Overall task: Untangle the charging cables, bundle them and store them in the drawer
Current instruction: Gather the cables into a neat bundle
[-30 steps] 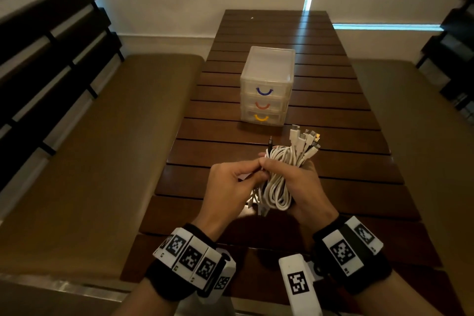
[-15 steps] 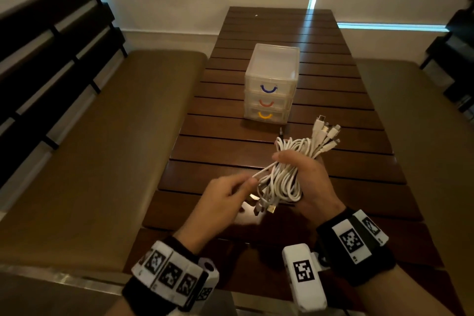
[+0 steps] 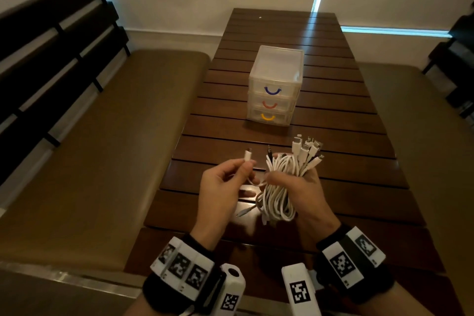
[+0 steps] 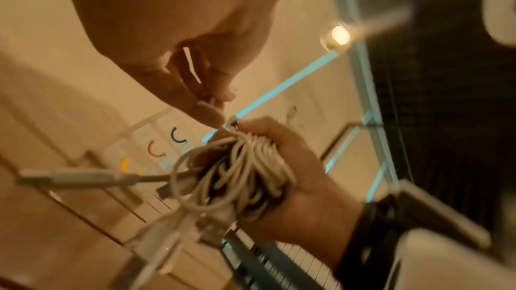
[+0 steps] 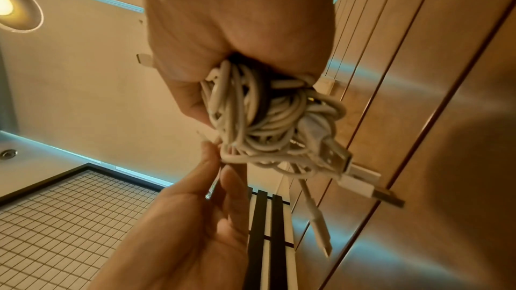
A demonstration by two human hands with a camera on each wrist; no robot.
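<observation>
R hand fists the white coiled cable bundle w/ plugs aimed at the clear three-drawer plastic box straight ahead, L hand pinching one loose white plug alongside.

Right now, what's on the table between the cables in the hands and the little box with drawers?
Nothing. In the head view, only bare table slats lie between the cable bundle and the drawer unit.
</observation>
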